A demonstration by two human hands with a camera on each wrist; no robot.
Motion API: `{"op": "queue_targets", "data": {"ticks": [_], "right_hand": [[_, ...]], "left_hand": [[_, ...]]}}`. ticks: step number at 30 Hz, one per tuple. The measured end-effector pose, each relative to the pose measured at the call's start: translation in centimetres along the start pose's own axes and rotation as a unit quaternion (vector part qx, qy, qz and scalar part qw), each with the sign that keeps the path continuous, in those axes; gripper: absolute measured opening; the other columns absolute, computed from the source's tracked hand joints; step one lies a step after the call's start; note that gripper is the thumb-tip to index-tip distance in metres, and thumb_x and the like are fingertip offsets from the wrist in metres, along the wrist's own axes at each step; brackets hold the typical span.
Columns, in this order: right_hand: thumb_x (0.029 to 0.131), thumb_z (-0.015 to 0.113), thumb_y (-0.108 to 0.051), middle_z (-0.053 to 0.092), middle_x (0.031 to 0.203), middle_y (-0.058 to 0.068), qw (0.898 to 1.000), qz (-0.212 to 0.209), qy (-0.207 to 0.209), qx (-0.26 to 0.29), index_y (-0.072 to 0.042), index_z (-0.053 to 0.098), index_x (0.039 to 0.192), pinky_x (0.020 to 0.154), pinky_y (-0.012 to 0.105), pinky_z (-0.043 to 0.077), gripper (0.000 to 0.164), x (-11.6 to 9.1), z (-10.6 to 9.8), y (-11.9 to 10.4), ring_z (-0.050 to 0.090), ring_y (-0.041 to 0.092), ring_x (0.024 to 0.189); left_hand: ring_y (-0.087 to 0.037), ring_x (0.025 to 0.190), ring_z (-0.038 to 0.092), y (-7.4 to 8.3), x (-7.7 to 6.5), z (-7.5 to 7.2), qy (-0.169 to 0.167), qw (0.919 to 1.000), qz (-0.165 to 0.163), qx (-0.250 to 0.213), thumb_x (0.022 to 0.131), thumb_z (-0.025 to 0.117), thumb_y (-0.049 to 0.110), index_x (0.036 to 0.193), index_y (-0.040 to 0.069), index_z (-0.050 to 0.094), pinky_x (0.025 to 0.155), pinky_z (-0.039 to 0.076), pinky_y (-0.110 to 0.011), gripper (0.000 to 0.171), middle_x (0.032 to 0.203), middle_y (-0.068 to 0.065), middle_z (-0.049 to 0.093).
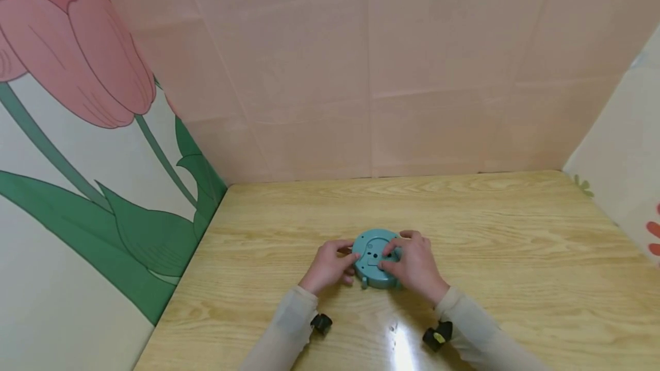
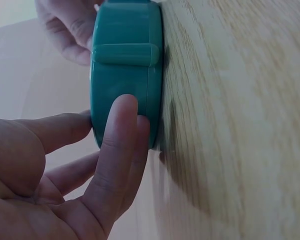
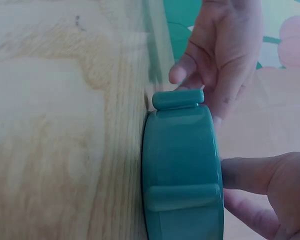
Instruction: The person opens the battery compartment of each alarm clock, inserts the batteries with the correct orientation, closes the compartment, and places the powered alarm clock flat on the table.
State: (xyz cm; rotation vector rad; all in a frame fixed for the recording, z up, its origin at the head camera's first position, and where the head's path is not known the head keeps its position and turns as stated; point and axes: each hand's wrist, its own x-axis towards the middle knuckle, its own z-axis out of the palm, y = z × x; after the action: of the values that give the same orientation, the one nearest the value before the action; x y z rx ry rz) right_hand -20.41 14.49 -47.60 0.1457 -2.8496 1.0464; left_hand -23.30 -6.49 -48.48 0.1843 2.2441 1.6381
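Note:
A round teal clock [image 1: 368,279] lies on the wooden table with its back facing up. Small holes and a recessed panel show on that back, and two short feet stick out from the rim toward me. My left hand [image 1: 331,265] holds the left rim, thumb on the upper edge. In the left wrist view, two of its fingers [image 2: 121,130] lie along the teal side wall. Over the right half of the back is my right hand [image 1: 416,265], its bent thumb and index fingertips close together on the panel. The clock's face is hidden underneath.
The wooden table [image 1: 247,233] runs back to a pink-covered wall [image 1: 371,73]. A tulip-patterned panel [image 1: 77,62] stands along the left side, and a pale panel [image 1: 629,142] along the right. Bright glare falls on the tabletop in front of the clock.

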Motion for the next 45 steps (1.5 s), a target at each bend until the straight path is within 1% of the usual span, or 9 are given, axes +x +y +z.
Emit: {"op": "queue_targets", "data": {"ticks": [2, 5, 8, 13, 22, 28, 32, 39, 45], "right_hand": [[0.076, 0.088, -0.023, 0.05, 0.136, 0.033, 1.0, 0.014, -0.011, 0.005, -0.019, 0.074, 0.079, 0.098, 0.067, 0.043, 0.015, 0.0, -0.1, 0.2, 0.042, 0.056, 0.124], [0.077, 0.087, -0.023, 0.05, 0.138, 0.033, 0.999, 0.028, -0.027, 0.008, -0.02, 0.075, 0.075, 0.1, 0.069, 0.042, 0.013, 0.0, -0.2, 0.4, 0.042, 0.059, 0.123], [0.078, 0.086, -0.023, 0.049, 0.139, 0.033, 0.999, 0.035, -0.03, 0.01, -0.02, 0.075, 0.073, 0.101, 0.071, 0.041, 0.013, -0.1, -0.3, 0.3, 0.042, 0.06, 0.124], [0.079, 0.085, -0.021, 0.048, 0.138, 0.036, 0.999, 0.031, -0.033, 0.018, -0.019, 0.074, 0.071, 0.101, 0.073, 0.04, 0.014, 0.0, -0.2, -0.2, 0.041, 0.062, 0.124], [0.08, 0.084, -0.019, 0.043, 0.143, 0.034, 0.996, 0.06, -0.049, 0.031, -0.017, 0.072, 0.07, 0.102, 0.073, 0.04, 0.015, 0.4, -0.1, -1.0, 0.039, 0.061, 0.127], [0.08, 0.083, -0.018, 0.043, 0.142, 0.034, 0.996, 0.061, -0.052, 0.028, -0.017, 0.07, 0.069, 0.1, 0.073, 0.042, 0.017, 0.6, 0.0, -0.9, 0.041, 0.061, 0.126], [0.08, 0.083, -0.017, 0.043, 0.142, 0.034, 0.996, 0.064, -0.055, 0.023, -0.017, 0.07, 0.07, 0.1, 0.073, 0.043, 0.016, 0.5, 0.1, -0.7, 0.041, 0.06, 0.126], [0.08, 0.082, -0.017, 0.042, 0.144, 0.033, 0.996, 0.068, -0.057, 0.026, -0.017, 0.071, 0.072, 0.101, 0.073, 0.041, 0.014, 0.3, 0.1, -0.8, 0.04, 0.06, 0.127], [0.081, 0.082, -0.017, 0.041, 0.145, 0.033, 0.996, 0.069, -0.055, 0.028, -0.016, 0.071, 0.073, 0.102, 0.073, 0.04, 0.014, 0.3, 0.1, -0.8, 0.039, 0.06, 0.128]], "left_hand": [[-0.021, 0.073, 0.068, 0.0, 0.0, 0.1, -0.001, 1.0, 0.0, 0.001, 0.096, 0.068, 0.011, 0.137, 0.0, 0.058, 0.06, 0.064, -0.033, 0.043, 0.107, -0.013, 0.066], [-0.021, 0.073, 0.068, 0.0, 0.1, 0.2, -0.003, 1.0, 0.001, 0.002, 0.097, 0.068, 0.012, 0.138, -0.001, 0.057, 0.06, 0.064, -0.033, 0.044, 0.107, -0.013, 0.066], [-0.022, 0.074, 0.068, 0.0, 0.1, 0.2, -0.007, 1.0, 0.002, 0.006, 0.097, 0.068, 0.013, 0.138, 0.0, 0.057, 0.061, 0.064, -0.034, 0.045, 0.108, -0.013, 0.065], [-0.026, 0.078, 0.068, 0.3, -0.1, 0.0, -0.007, 0.9996, 0.013, 0.025, 0.097, 0.068, 0.013, 0.136, 0.002, 0.06, 0.062, 0.065, -0.036, 0.041, 0.107, -0.013, 0.066], [-0.027, 0.082, 0.069, 0.7, 0.0, -0.6, -0.011, 0.9995, 0.011, 0.029, 0.096, 0.069, 0.012, 0.134, 0.0, 0.06, 0.066, 0.065, -0.037, 0.041, 0.11, -0.014, 0.066], [-0.026, 0.08, 0.07, 0.5, 0.1, -0.3, -0.004, 0.9994, 0.012, 0.033, 0.095, 0.07, 0.011, 0.131, -0.002, 0.062, 0.064, 0.065, -0.037, 0.039, 0.106, -0.014, 0.067], [-0.024, 0.079, 0.069, 0.3, 0.0, -0.1, 0.001, 0.9994, 0.008, 0.035, 0.095, 0.07, 0.012, 0.13, -0.001, 0.064, 0.063, 0.065, -0.036, 0.038, 0.102, -0.012, 0.067], [-0.019, 0.076, 0.068, 0.3, -0.1, -0.1, 0.001, 0.9991, 0.007, 0.041, 0.096, 0.069, 0.013, 0.132, 0.0, 0.063, 0.061, 0.064, -0.031, 0.039, 0.107, -0.011, 0.067], [-0.02, 0.076, 0.068, 0.2, 0.1, -0.1, -0.001, 0.999, 0.013, 0.042, 0.096, 0.068, 0.014, 0.134, 0.001, 0.061, 0.06, 0.063, -0.031, 0.04, 0.105, -0.01, 0.068]]}}
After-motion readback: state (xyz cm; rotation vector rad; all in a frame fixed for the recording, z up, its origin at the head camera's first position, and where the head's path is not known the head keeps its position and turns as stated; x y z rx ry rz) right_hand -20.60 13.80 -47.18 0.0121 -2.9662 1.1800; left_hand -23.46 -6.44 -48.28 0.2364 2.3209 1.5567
